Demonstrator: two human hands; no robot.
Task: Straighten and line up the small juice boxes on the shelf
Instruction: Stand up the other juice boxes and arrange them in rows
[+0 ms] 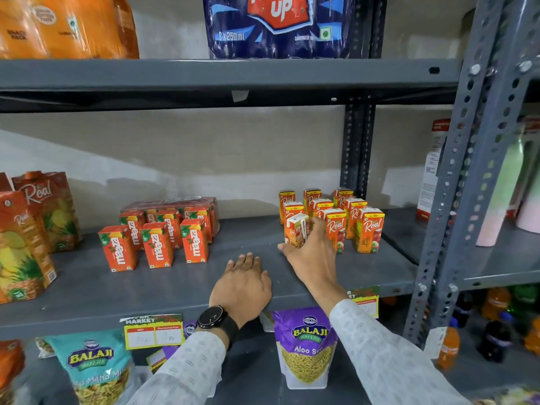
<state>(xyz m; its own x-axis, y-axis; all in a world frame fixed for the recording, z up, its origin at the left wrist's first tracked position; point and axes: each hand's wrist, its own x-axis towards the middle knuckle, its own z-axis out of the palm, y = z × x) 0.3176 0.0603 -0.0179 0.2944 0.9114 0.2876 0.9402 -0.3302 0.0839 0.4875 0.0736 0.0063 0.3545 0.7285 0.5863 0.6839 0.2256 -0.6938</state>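
Observation:
Several small orange Real juice boxes point(368, 230) stand in rows at the right of the grey middle shelf point(175, 290). My right hand point(311, 252) grips the front-left small Real box point(295, 230), which is turned so its straw side faces me and is slightly tilted. Further left, several small Maaza juice boxes point(157, 244) stand in rough rows, some behind still in shrink wrap. My left hand point(244, 283), with a black watch on the wrist, rests flat and empty on the shelf between the two groups.
Large Real pineapple cartons point(26, 244) stand at the shelf's far left. Orange and blue bottle packs point(277, 24) fill the shelf above. Balaji snack bags point(306, 346) hang below the shelf edge. A perforated metal upright point(455, 200) bounds the right side, with bottles beyond.

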